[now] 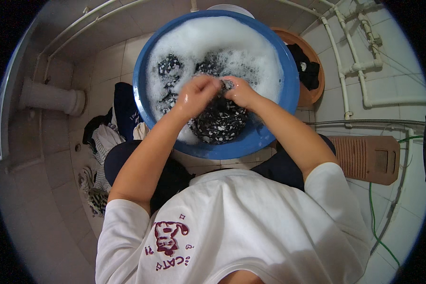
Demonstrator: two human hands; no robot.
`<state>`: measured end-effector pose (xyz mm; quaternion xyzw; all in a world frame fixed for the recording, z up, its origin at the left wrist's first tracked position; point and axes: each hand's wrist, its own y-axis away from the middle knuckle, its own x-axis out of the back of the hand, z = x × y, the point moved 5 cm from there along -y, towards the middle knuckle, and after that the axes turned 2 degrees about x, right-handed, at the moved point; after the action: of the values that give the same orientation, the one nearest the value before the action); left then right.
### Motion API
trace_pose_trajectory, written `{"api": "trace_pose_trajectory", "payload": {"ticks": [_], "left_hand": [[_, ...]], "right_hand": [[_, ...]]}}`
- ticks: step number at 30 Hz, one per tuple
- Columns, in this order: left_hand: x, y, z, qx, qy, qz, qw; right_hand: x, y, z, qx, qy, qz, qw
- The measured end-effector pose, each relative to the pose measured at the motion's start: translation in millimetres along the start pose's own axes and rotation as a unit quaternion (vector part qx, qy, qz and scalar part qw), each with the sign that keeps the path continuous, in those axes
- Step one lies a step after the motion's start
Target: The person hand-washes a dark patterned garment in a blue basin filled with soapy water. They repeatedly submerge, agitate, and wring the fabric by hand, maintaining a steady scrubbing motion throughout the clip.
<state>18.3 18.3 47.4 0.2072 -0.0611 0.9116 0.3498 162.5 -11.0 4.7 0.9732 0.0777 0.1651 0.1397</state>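
Note:
A large blue plastic basin (216, 152) holds white suds (213, 33) and a wet black garment with a white speckled pattern (218, 124). My left hand (198, 94) is curled over the cloth near the middle of the basin, its fingers closed on the fabric as far as I can see. Beside it, my right hand (239, 93) pinches a bunched fold of the same garment between thumb and fingers. The hands are close together at the fold. More of the patterned cloth pokes out of the foam to the left, and the rest is hidden under suds.
An orange-brown basin (321, 94) with dark clothes stands behind at the right. A brown washboard (364, 158) lies right of my leg, near a green hose (374, 220). Piled clothes (108, 138) lie on the floor at the left. White pipes (353, 67) run along the walls.

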Motion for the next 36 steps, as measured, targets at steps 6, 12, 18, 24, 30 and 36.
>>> {"api": "trace_pose_trajectory", "payload": {"ticks": [6,12,18,24,30,36], "left_hand": [[-11.4,-28.5,-28.8,0.121,0.018,-0.036,0.992],[-29.4,29.5,15.2,-0.013,-0.083,0.044,0.995],[-40.9,8.7,-27.2,0.023,-0.222,0.081,0.971],[-29.0,-36.6,-36.2,0.030,-0.481,0.123,0.867],[-27.6,28.4,6.9,-0.042,-0.127,0.101,0.986],[-43.6,1.1,-26.6,-0.001,-0.292,0.040,0.955]], "right_hand": [[11.5,41.3,-33.2,0.199,0.055,-0.135,0.969],[1.9,86.3,-32.8,0.155,0.077,0.128,0.977],[-15.9,49.1,-14.5,0.076,0.268,0.164,0.946],[2.4,-7.5,1.6,0.040,0.360,0.219,0.906],[-5.6,85.7,-40.6,0.321,0.267,0.213,0.883],[-11.2,36.3,-11.8,0.197,0.264,0.138,0.934]]}}
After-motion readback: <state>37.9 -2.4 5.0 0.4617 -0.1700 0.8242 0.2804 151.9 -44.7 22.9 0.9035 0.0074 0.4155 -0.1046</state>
